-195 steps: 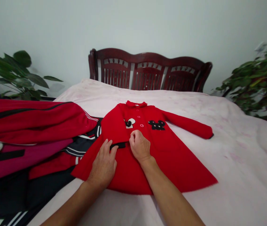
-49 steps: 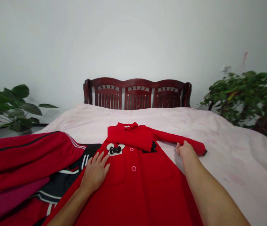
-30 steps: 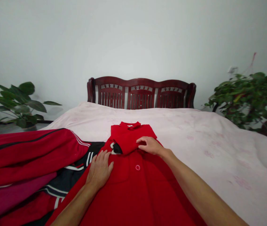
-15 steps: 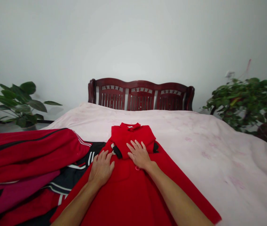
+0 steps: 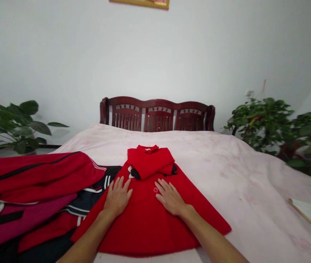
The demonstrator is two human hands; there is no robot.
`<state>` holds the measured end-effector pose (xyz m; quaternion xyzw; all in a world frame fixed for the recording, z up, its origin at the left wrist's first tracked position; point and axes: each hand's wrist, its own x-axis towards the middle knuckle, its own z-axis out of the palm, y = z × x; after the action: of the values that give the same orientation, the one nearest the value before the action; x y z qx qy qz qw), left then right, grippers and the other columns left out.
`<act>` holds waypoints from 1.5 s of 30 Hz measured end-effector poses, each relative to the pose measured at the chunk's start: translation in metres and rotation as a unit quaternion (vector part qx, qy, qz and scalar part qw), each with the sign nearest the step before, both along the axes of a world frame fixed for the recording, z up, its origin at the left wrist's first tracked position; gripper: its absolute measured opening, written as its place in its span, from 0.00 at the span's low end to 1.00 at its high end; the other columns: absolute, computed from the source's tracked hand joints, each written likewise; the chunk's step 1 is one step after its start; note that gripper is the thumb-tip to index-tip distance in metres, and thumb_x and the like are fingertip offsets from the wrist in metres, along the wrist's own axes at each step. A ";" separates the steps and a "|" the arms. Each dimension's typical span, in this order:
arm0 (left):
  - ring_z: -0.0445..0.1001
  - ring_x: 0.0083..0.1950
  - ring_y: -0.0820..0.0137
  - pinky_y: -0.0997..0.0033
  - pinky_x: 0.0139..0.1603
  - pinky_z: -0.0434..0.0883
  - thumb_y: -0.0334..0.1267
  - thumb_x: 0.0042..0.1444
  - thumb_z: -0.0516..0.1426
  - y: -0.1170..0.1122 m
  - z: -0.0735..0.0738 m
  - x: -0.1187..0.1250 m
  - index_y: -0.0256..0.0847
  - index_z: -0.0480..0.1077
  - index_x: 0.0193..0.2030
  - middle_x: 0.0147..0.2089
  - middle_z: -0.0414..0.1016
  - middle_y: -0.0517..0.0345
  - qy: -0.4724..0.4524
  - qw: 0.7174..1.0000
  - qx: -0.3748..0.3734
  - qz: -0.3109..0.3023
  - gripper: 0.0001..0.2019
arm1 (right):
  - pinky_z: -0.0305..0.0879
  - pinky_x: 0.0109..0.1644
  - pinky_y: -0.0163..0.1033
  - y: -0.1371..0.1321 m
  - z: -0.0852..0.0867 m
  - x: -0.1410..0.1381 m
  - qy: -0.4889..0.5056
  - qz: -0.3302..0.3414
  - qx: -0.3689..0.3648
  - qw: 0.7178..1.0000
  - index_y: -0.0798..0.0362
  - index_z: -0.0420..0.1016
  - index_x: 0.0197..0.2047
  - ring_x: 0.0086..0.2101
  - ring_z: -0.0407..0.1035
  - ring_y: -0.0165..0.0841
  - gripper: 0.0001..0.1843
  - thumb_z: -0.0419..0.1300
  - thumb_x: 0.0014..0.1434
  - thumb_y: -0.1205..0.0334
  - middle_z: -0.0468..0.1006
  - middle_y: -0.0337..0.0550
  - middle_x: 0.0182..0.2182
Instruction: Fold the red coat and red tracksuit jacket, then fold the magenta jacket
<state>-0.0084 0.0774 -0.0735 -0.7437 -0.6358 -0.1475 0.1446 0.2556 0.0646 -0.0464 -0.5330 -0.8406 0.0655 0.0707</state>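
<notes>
A red coat [image 5: 144, 226] lies flat on the bed, its collar toward the headboard. Its sleeves [image 5: 151, 164] are folded across the chest, with dark cuffs showing at both sides. My left hand [image 5: 118, 195] rests flat on the coat's left part, fingers spread, just below a dark cuff. On the right part, beside a round pink button [image 5: 156, 190], my right hand [image 5: 170, 196] lies flat with its fingers stretched out. Neither hand grips the cloth.
Red, magenta and dark clothes [image 5: 48, 182] are heaped at the left, against the coat. The pink bedsheet [image 5: 243, 175] spreads to the right, with a pale wood-edged object [image 5: 308, 215] there. A wooden headboard [image 5: 158, 115] and potted plants [image 5: 21, 124] stand behind.
My right hand has slid from the folded sleeves down toward the coat's lower right, near the button. My left hand stays in about the same place. The view has shifted, showing the hem.
</notes>
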 end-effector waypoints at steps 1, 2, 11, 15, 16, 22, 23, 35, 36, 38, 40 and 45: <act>0.59 0.70 0.53 0.47 0.67 0.56 0.44 0.64 0.49 -0.006 -0.001 -0.001 0.43 0.63 0.66 0.69 0.62 0.41 0.005 1.000 -0.002 -0.003 0.25 | 0.38 0.71 0.53 -0.007 0.001 0.002 -0.001 -0.007 -0.006 1.000 0.52 0.49 0.72 0.70 0.40 0.38 0.33 0.39 0.69 0.46 0.47 0.49 0.71; 0.58 0.70 0.53 0.47 0.67 0.56 0.44 0.64 0.49 -0.012 -0.002 -0.001 0.43 0.62 0.67 0.69 0.61 0.40 0.010 1.000 -0.005 -0.007 0.25 | 0.38 0.71 0.53 -0.013 0.002 0.003 -0.002 -0.015 -0.011 1.000 0.52 0.49 0.72 0.70 0.40 0.39 0.33 0.39 0.69 0.46 0.47 0.48 0.71; 0.58 0.70 0.52 0.50 0.66 0.60 0.46 0.64 0.50 -0.064 -0.005 -0.017 0.41 0.58 0.70 0.70 0.59 0.37 0.025 0.997 -0.051 -0.045 0.28 | 0.38 0.71 0.56 -0.066 0.002 0.017 -0.013 -0.042 -0.013 0.999 0.53 0.50 0.72 0.70 0.39 0.42 0.34 0.40 0.69 0.45 0.46 0.49 0.71; 0.60 0.70 0.54 0.52 0.67 0.61 0.46 0.64 0.51 -0.091 -0.009 -0.020 0.42 0.60 0.68 0.69 0.61 0.38 0.021 0.998 -0.032 -0.047 0.27 | 0.40 0.71 0.56 -0.091 -0.008 0.026 -0.018 -0.071 0.017 0.997 0.50 0.52 0.71 0.69 0.41 0.43 0.33 0.41 0.69 0.44 0.48 0.47 0.71; 0.60 0.70 0.54 0.52 0.66 0.61 0.46 0.64 0.51 -0.098 -0.012 -0.021 0.42 0.61 0.68 0.69 0.61 0.39 0.020 0.998 -0.021 -0.049 0.26 | 0.41 0.71 0.56 -0.096 -0.012 0.027 -0.016 -0.082 0.032 0.996 0.49 0.52 0.71 0.69 0.42 0.43 0.33 0.41 0.69 0.44 0.49 0.46 0.71; 0.64 0.67 0.56 0.50 0.65 0.62 0.43 0.64 0.50 -0.135 -0.031 -0.024 0.46 0.64 0.66 0.67 0.66 0.45 0.004 0.997 0.059 -0.058 0.24 | 0.41 0.70 0.56 -0.116 -0.030 0.022 -0.015 -0.151 0.113 0.982 0.46 0.56 0.70 0.68 0.47 0.44 0.29 0.43 0.69 0.50 0.55 0.43 0.69; 0.64 0.67 0.56 0.50 0.65 0.62 0.43 0.64 0.50 -0.138 -0.032 -0.025 0.46 0.64 0.66 0.67 0.66 0.45 0.004 0.996 0.065 -0.061 0.24 | 0.41 0.70 0.56 -0.118 -0.031 0.020 -0.015 -0.157 0.123 0.980 0.46 0.57 0.70 0.68 0.47 0.44 0.29 0.43 0.69 0.51 0.56 0.43 0.69; 0.64 0.67 0.54 0.50 0.65 0.61 0.43 0.66 0.49 -0.150 -0.017 -0.020 0.41 0.65 0.65 0.66 0.66 0.40 -0.002 0.997 0.051 -0.064 0.23 | 0.45 0.68 0.53 -0.122 -0.029 0.017 0.006 -0.163 0.168 0.972 0.49 0.63 0.67 0.66 0.53 0.42 0.26 0.45 0.68 0.55 0.63 0.44 0.66; 0.64 0.67 0.54 0.50 0.65 0.61 0.43 0.65 0.49 -0.150 -0.017 -0.020 0.41 0.66 0.65 0.66 0.66 0.41 -0.004 0.997 0.051 -0.064 0.23 | 0.45 0.68 0.53 -0.121 -0.029 0.017 0.008 -0.164 0.170 0.972 0.49 0.63 0.66 0.65 0.53 0.42 0.26 0.45 0.68 0.55 0.63 0.44 0.66; 0.63 0.67 0.53 0.49 0.65 0.61 0.44 0.65 0.50 -0.149 -0.018 -0.020 0.41 0.67 0.64 0.65 0.67 0.41 -0.007 0.997 0.059 -0.057 0.23 | 0.46 0.68 0.51 -0.121 -0.030 0.016 0.015 -0.166 0.175 0.970 0.50 0.64 0.66 0.65 0.54 0.41 0.26 0.45 0.68 0.55 0.63 0.44 0.66; 0.61 0.68 0.50 0.48 0.66 0.59 0.44 0.64 0.50 -0.149 -0.019 -0.022 0.39 0.68 0.63 0.64 0.68 0.39 -0.011 0.996 0.078 -0.034 0.23 | 0.47 0.68 0.50 -0.119 -0.031 0.018 0.023 -0.173 0.175 0.969 0.50 0.65 0.65 0.65 0.55 0.41 0.25 0.46 0.68 0.56 0.65 0.44 0.65; 0.60 0.68 0.46 0.45 0.65 0.58 0.43 0.65 0.46 -0.149 -0.017 -0.048 0.30 0.65 0.64 0.66 0.63 0.32 -0.082 0.984 0.121 0.101 0.26 | 0.45 0.68 0.52 -0.116 -0.031 0.047 -0.009 -0.234 0.188 0.954 0.53 0.69 0.62 0.64 0.57 0.44 0.25 0.48 0.66 0.56 0.68 0.48 0.63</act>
<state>-0.0560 -0.0717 -0.0901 -0.6380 -0.6950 -0.2682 0.1950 0.3027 -0.0518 -0.0779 -0.6921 -0.6904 -0.1166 0.1753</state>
